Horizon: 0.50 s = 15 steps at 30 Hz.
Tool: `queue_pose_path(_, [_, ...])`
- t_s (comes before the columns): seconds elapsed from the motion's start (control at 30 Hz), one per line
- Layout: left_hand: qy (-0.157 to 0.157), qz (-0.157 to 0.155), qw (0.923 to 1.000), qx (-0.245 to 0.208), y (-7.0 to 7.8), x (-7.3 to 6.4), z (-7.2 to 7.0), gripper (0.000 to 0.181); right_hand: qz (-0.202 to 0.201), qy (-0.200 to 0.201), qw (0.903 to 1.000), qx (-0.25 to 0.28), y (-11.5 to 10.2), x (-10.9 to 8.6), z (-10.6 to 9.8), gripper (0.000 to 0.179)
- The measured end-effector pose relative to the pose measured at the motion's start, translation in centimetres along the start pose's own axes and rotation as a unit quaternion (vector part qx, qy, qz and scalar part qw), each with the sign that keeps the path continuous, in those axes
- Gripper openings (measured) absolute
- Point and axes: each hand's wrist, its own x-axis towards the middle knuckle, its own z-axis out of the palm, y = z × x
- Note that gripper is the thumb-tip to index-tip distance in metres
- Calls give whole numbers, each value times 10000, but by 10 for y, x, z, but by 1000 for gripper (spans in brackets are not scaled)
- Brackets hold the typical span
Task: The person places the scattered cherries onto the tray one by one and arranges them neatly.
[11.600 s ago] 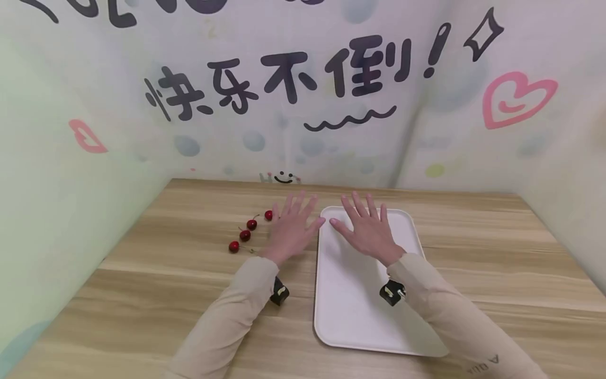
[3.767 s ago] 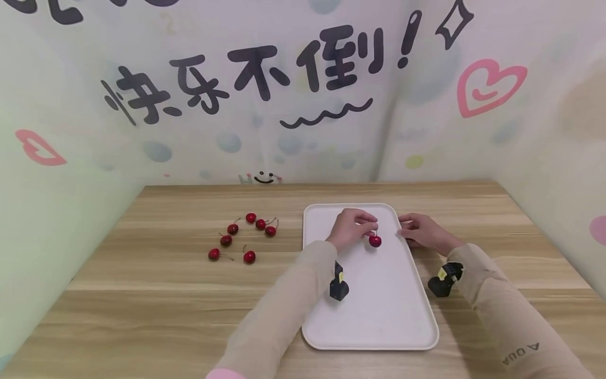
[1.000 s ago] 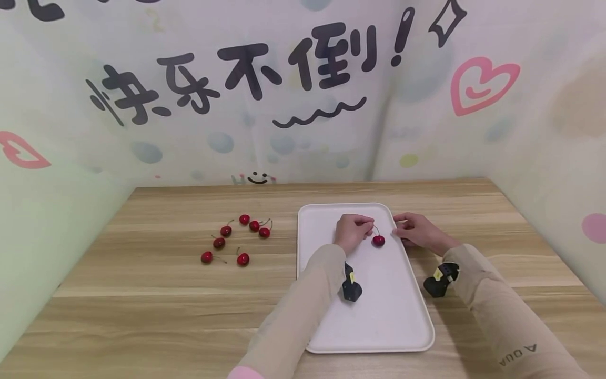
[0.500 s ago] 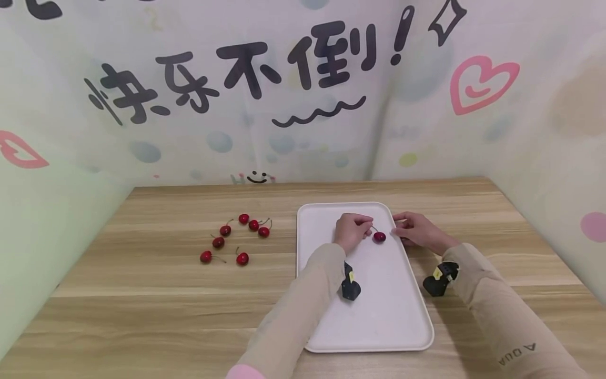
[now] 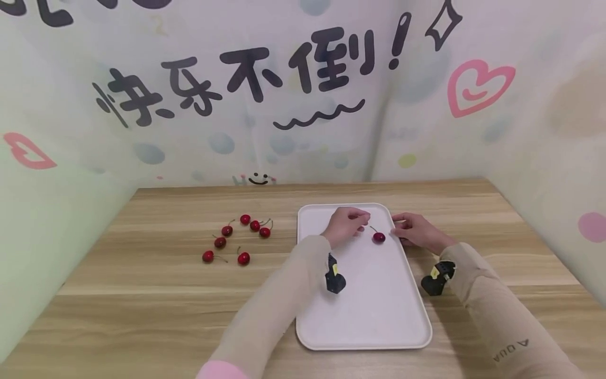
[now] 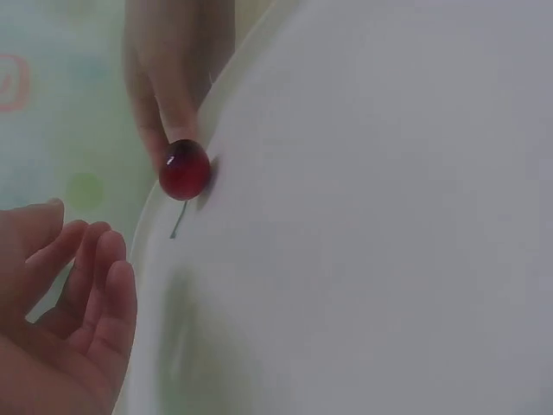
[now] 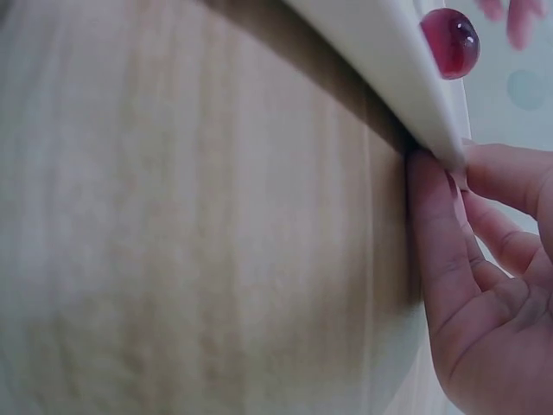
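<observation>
A dark red cherry (image 5: 378, 238) with a thin stem lies on the white tray (image 5: 364, 310), close to its right rim. Just left of the stem is my left hand (image 5: 346, 225), fingers loosely bent and holding nothing. The left wrist view shows that hand's (image 6: 73, 303) fingertips apart from the cherry (image 6: 185, 170). At the tray's upper right side, my right hand (image 5: 418, 230) pinches the rim. In the right wrist view the thumb and fingers of this hand (image 7: 492, 268) lie on either side of the tray edge (image 7: 389, 69).
Several more cherries (image 5: 243, 258) with stems lie on the wooden table (image 5: 156, 316) to the tray's left. A printed cloth backdrop (image 5: 265, 131) stands behind the table. A black wrist camera (image 5: 335, 276) hangs under the left sleeve, over the tray.
A cherry was carried to the tray in the left hand. Since half a second ago, that hand has let go of its stem and drawn back left. The right hand stays at the rim.
</observation>
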Motion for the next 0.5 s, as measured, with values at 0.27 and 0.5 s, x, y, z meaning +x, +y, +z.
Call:
queue_pose_path(0.27, [-569, 35, 9962, 652, 2, -24, -39, 27, -97, -23, 9999, 34, 2, 0, 2, 45])
queue_pose_path(0.5, [-623, 243, 9935, 923, -3, -47, -78, 29, -101, 22, 9999, 113, 1, -1, 1, 44])
